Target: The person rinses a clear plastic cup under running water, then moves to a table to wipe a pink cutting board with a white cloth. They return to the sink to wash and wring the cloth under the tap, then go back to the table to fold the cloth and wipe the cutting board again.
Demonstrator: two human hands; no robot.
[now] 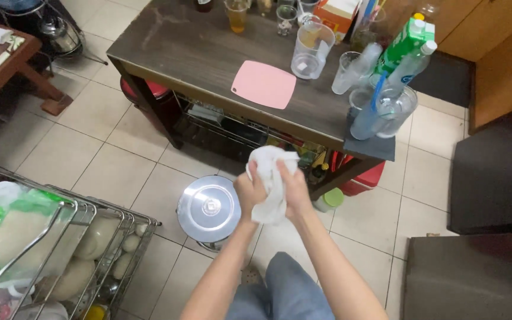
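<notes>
Below me the dark wooden counter (179, 53) carries a pink cutting mat (264, 84), a clear measuring jug (312, 50), plastic bottles (386, 95) and glasses (237, 15). On the tiled floor (90, 154) stands a steel-lidded bin (210, 208).

Open tiled floor, crowded table edge

Free passage is offered over the floor tiles (84, 154); the way is blocked by the steel pot lid (210, 208), the wire rack (60, 237) and the bottle-crowded dark table (191, 47).
</notes>
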